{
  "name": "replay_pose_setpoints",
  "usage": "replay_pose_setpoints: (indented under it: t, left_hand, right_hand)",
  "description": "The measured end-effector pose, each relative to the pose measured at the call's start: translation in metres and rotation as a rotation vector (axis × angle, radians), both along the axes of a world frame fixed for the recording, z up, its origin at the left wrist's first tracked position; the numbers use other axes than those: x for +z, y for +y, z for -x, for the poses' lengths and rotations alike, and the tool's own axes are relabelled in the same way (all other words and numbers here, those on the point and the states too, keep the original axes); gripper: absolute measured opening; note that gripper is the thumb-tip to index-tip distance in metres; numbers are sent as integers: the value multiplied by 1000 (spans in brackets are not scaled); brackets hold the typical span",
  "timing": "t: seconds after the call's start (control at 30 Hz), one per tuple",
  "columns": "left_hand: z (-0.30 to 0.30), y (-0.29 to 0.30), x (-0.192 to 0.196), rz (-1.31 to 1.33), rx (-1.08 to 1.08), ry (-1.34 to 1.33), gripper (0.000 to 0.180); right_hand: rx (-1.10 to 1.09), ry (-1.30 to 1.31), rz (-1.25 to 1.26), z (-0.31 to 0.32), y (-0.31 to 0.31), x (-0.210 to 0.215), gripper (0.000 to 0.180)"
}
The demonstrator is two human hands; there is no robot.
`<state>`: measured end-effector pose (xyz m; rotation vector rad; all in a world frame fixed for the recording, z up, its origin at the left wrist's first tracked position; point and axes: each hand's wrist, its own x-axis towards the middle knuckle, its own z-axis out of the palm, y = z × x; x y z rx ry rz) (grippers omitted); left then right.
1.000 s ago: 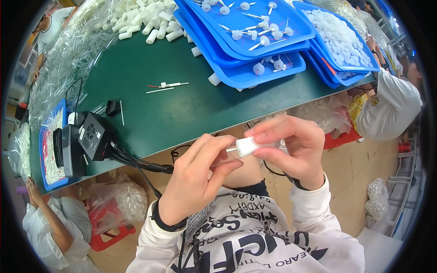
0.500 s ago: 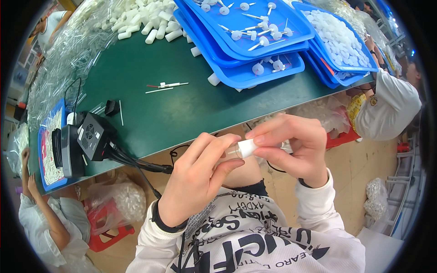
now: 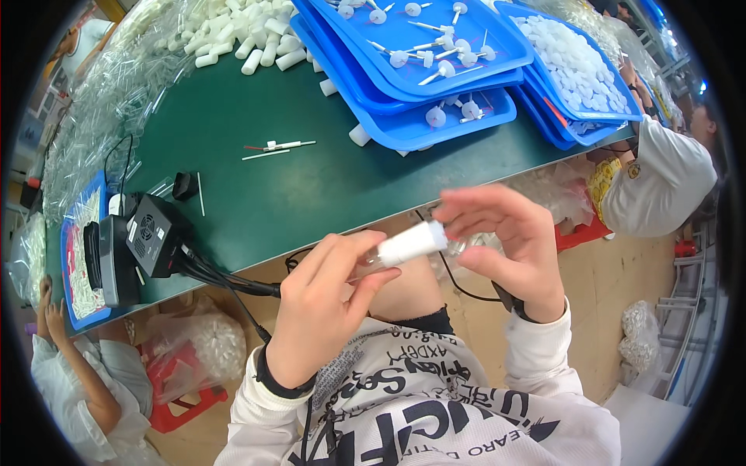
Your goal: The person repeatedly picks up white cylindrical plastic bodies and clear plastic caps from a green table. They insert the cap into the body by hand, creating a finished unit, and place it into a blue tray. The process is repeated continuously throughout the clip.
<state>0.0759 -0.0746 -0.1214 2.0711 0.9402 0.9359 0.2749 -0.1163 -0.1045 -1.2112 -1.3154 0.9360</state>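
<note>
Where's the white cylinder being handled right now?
Head view, just right of centre: the white cylinder sticks out from the left hand, its outer end beside the right hand.

The room was bright, and the light fell so evenly that I made out only soft shadows. A pale sheen lay on the green table (image 3: 311, 180), and the heaped clear tubes (image 3: 97, 132) glinted here and there. The white discs (image 3: 567, 62) came out nearly washed of detail. A small bluish light (image 3: 703, 86) shone high on the right. The right hand (image 3: 513, 245) was slightly blurred; the white cylinder (image 3: 408, 242) looked crisper. Toward the rounded black border, the metal rack (image 3: 682, 311) bowed and everything distant softened.
</note>
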Motion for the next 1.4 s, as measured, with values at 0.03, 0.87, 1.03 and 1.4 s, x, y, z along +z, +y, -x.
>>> replay_pose_setpoints:
  t: [0.03, 0.87, 1.03, 1.4]
  left_hand:
    - [-1, -1, 0, -14, -10, -5, 31]
    - [-3, -15, -15, -74, -12, -62, 29]
    - [11, -13, -11, 780, -202, -230, 22]
    - [6, -5, -66, 1015, -95, -471, 36]
  right_hand:
    - [40, 19, 20, -4, -3, -2, 26]
    - [127, -265, -85, 9, 0, -15, 22]
    - [45, 92, -12, 12, -2, -12, 26]
    - [-183, 151, 312, 43, -12, -78, 20]
